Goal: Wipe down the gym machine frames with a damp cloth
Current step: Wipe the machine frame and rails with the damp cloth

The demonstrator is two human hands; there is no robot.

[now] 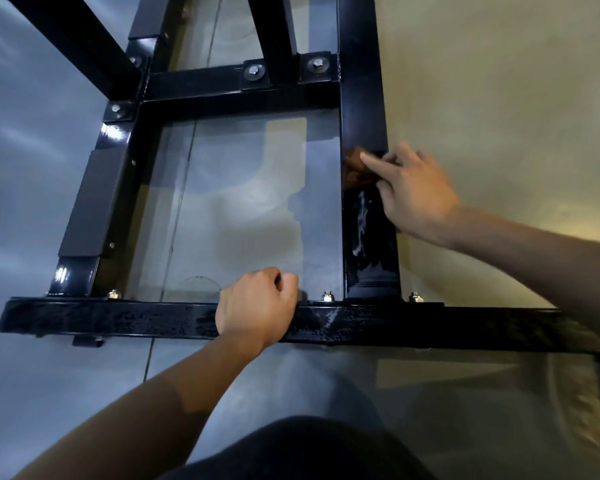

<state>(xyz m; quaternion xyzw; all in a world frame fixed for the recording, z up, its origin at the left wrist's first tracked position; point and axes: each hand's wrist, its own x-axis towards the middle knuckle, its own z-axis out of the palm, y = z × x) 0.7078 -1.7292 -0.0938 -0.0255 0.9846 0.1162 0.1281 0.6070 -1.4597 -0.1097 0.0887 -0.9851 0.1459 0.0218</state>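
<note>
A smooth grey floor with a dull sheen lies under the base of a glossy black gym machine frame built from square steel tubes bolted together with silver hex bolts; to the right of it rises a beige wall. The near cross bar of the frame runs along the bottom edge of the base, and its top is beaded with moisture, which suggests it is already wiped. The left hand rests on this bar near its middle, fingers curled over the far edge and gripping it, probably to steady the crouching person while the other arm reaches forward. The right hand is on the right-hand rail of the frame, which runs away from the near bar along the wall; its fingers are stretched out fairly flat, pressing a dark brownish cloth against the rail's top face. Only a little of the cloth shows past the fingertips, so its size cannot be told. Wet streaks glint on the rail between the hand and the near bar, while the stretch beyond the cloth looks duller, so the wiping seems to be working away from the person toward the far end.
</note>
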